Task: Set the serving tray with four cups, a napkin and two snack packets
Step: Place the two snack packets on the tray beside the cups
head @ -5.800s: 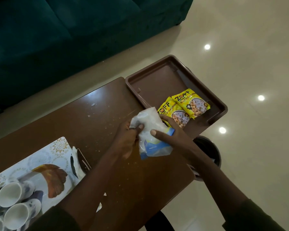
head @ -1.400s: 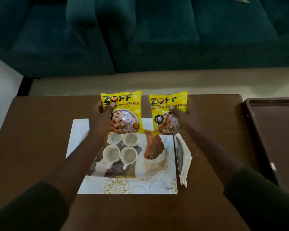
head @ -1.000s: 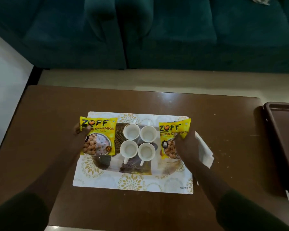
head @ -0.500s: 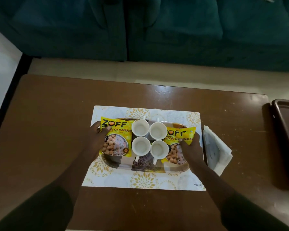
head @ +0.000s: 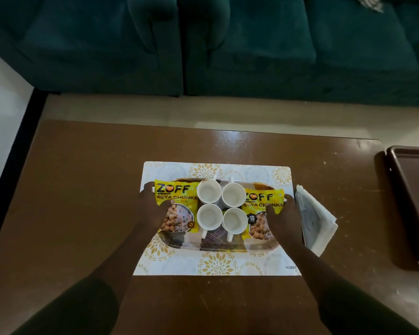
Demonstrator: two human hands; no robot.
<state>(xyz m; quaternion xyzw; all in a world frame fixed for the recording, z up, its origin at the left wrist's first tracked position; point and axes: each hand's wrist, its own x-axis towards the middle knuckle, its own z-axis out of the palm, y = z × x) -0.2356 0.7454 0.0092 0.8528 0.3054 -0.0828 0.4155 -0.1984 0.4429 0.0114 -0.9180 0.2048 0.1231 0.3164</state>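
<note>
Teal sofa (head: 228,44) across top of view. Brown wooden table (head: 70,189) below it, surface scuffed. Dark brown empty tray (head: 411,189) at table's right edge, partly out of frame. White placemat (head: 215,264) with gold floral print at table centre, "KUBER" legible at lower right corner. Oval serving tray (head: 215,245) resting on placemat. Folded white napkin (head: 317,221) on table just beside placemat's right edge, off the serving tray. Left snack packet (head: 177,201), yellow, reads "ZOFF SOYA CHUNKS"; right snack packet (head: 259,209) same print plus "10" badge. Left hand (head: 153,211) closed on left packet's outer edge; right hand (head: 286,218) closed on right packet's. Four white cups (head: 221,207) upright, two-by-two, between packets.
</note>
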